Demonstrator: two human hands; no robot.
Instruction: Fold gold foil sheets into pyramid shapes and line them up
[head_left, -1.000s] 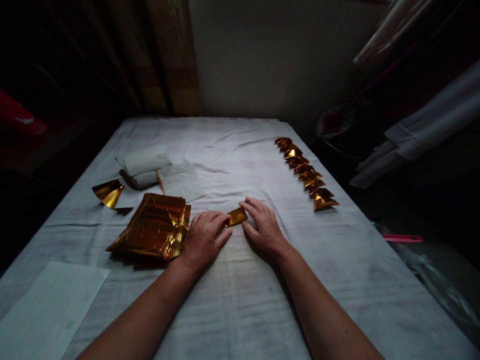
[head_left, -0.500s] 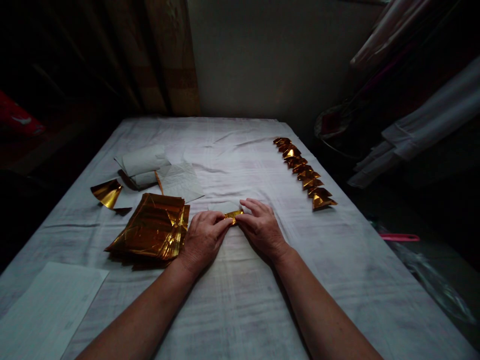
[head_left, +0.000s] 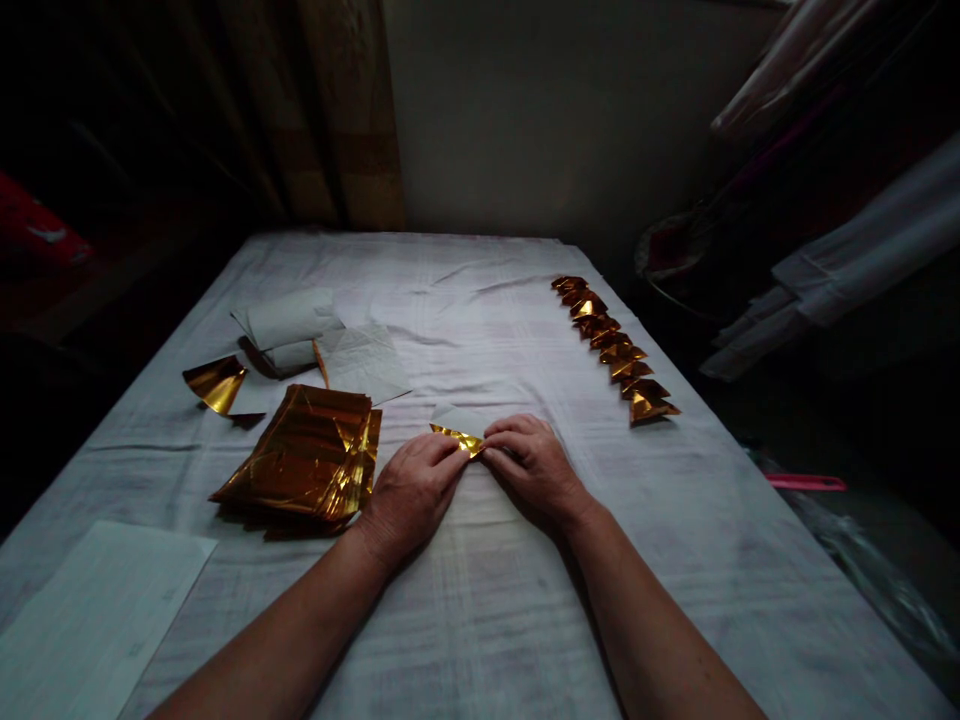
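Small foil piece at the middle of the cloth-covered table, held low between both hands, gold side showing, its left end narrowing to a point. Left hand: thumb and fingers grasping the near edge, covering part of it. Right hand: fingertips pinching the right corner, remaining fingers curled in; exact thumb placement hard to make out. A pale paper slip lies just beyond the foil; whether joined to it, cannot tell. Left of the left hand, a stack of foil sheets, edges uneven; further off, a curled foil scrap and some rolled paper. Along the right side of the table, a row of folded foil shapes, well apart from the hands. On handling: foil this thin probably creases at a touch, so best to line up the edges before pressing, keep the left grip steady as an anchor, and run the right fingertips firmly along the fold, against the tabletop. Too hard a pull at the corner could tear it.
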